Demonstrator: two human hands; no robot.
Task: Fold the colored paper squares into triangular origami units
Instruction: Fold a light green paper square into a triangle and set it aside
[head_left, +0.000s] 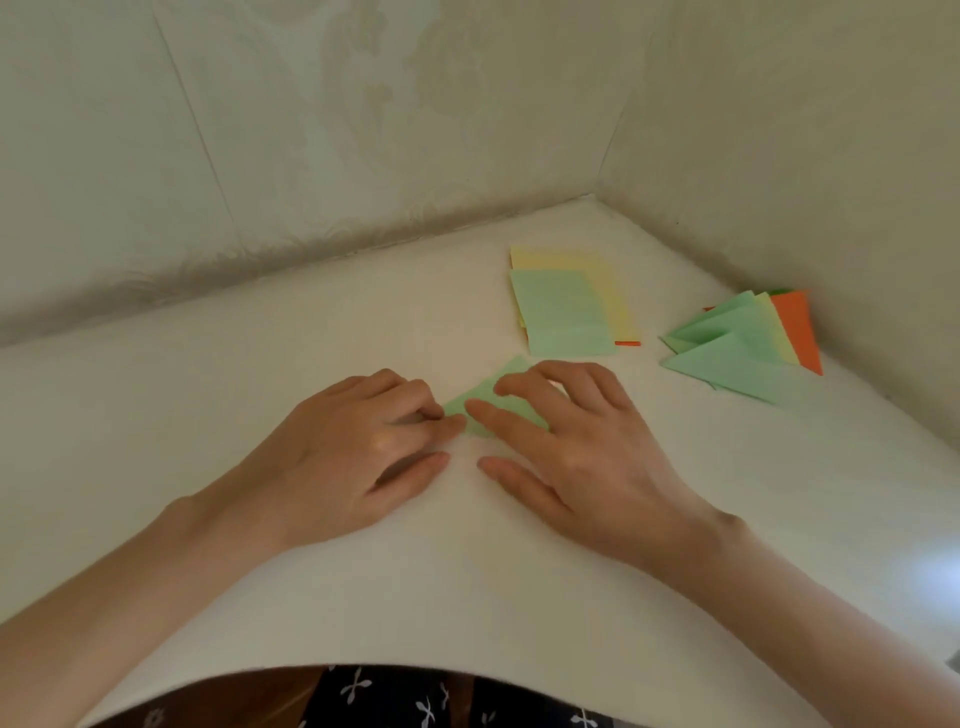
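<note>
On the white tabletop (260, 389), both forearms reach inward. The right hand (582, 447), fingers spread and fairly straight, presses the pale green folded paper triangle (506, 371) lying at centre. The left hand (358, 447) has bent fingertips on the triangle's left corner; whether they pinch or press cannot be told.

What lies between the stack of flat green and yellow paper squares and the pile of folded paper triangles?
Nothing: the head view shows only bare white tabletop there.
</note>
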